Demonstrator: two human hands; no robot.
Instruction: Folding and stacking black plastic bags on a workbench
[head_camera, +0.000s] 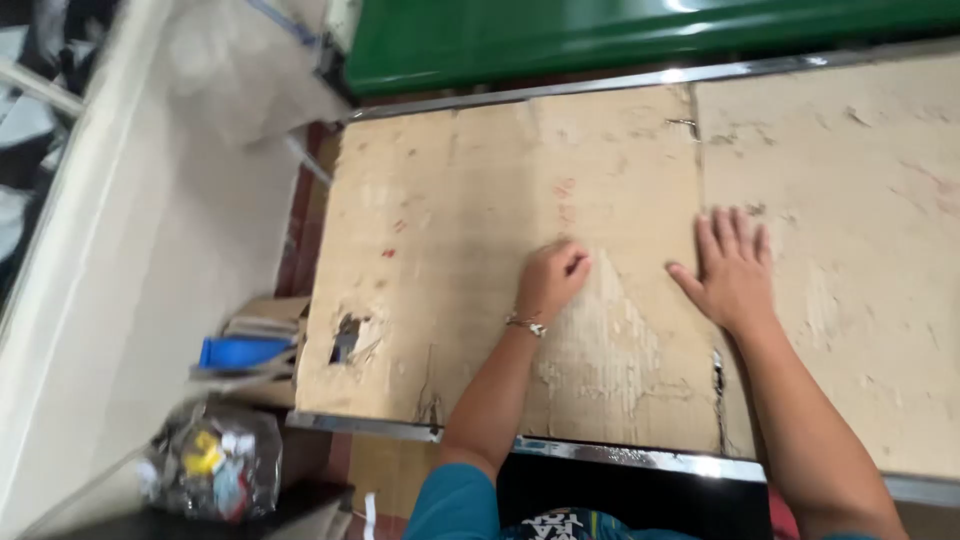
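From the head camera, the left hand (552, 280) rests as a loose fist on the worn cardboard sheet (480, 250) covering the metal-edged table (600, 455). The right hand (733, 272) lies flat beside it, fingers spread, gripping nothing. A torn hole (346, 338) sits near the sheet's left edge; a blue object (243, 351) and a plastic bag (213, 460) lie below left.

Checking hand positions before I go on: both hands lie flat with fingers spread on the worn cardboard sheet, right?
Not quite. In the head view only the right hand lies flat with fingers spread. The left hand is curled into a loose fist, resting on the cardboard sheet. Both hands are on the cardboard.
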